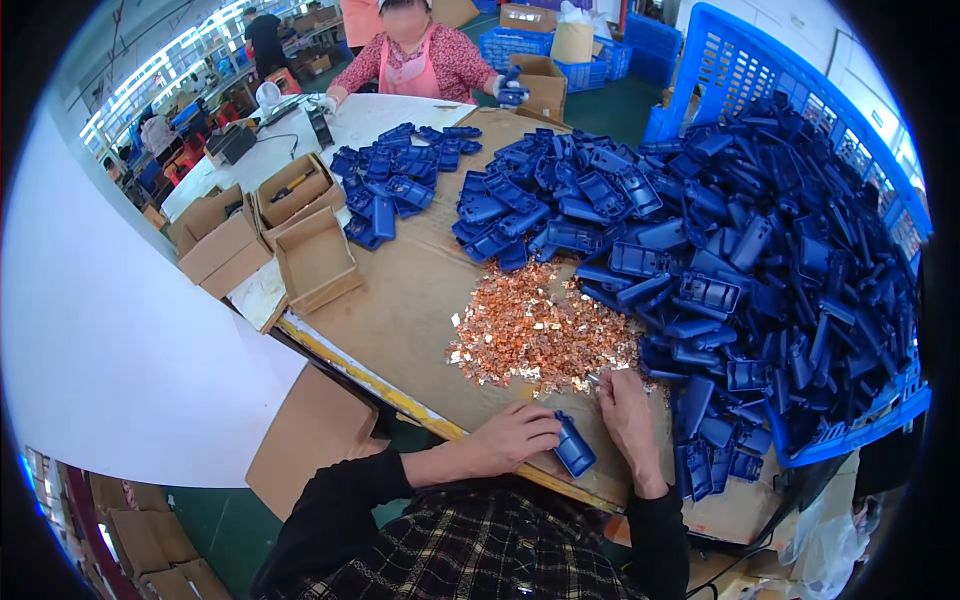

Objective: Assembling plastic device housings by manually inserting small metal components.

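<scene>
My left hand (515, 437) has its fingers closed on the side of a blue plastic housing (573, 445), which lies near the front edge of the table. My right hand (625, 405) is at the near right border of a heap of small copper-coloured metal pieces (545, 325). Its fingertips are pinched together there, and whatever they hold is too small to make out. Beyond the metal pieces and to their right, a large pile of similar blue housings (650, 235) spreads over the table.
A tipped blue crate (905, 190) full of housings stands at the right. Open cardboard boxes (318, 262) sit at the left edge. A smaller group of housings (385, 205) lies farther back. Across the table a co-worker in a pink apron (412, 65) holds a blue part.
</scene>
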The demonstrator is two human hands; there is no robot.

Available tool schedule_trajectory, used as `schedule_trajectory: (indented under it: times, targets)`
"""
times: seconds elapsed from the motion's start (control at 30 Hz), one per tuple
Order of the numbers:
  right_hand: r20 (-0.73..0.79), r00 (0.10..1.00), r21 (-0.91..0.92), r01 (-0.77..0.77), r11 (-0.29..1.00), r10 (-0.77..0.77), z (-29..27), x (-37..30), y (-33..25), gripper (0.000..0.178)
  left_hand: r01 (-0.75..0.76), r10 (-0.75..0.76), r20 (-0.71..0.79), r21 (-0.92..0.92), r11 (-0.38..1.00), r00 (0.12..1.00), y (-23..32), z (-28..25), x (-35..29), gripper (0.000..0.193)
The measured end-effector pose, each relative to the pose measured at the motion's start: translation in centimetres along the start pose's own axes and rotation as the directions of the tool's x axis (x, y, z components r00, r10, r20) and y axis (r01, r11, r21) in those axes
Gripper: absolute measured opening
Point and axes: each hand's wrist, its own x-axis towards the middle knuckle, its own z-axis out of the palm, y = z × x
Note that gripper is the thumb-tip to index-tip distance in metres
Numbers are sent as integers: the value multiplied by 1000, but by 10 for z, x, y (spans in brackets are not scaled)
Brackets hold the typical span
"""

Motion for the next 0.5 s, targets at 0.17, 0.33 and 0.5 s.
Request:
schedule_trajectory:
  times: [0.17, 0.33, 0.5]
  targets:
    - [12, 1000, -22, 10, 1000, -9, -4, -2, 0, 10, 63, -57, -69, 91, 994, 996, -4, -3, 19, 38]
    - [29, 998, -16, -51, 999, 51, -11, -4, -4, 11, 123, -121, -92, 14, 992, 988, 2, 9, 10, 38]
    - [79, 994, -29, -67, 997, 69, -17, -5, -8, 9, 98, -99, 14, 31, 995, 995, 15, 16, 4, 33]
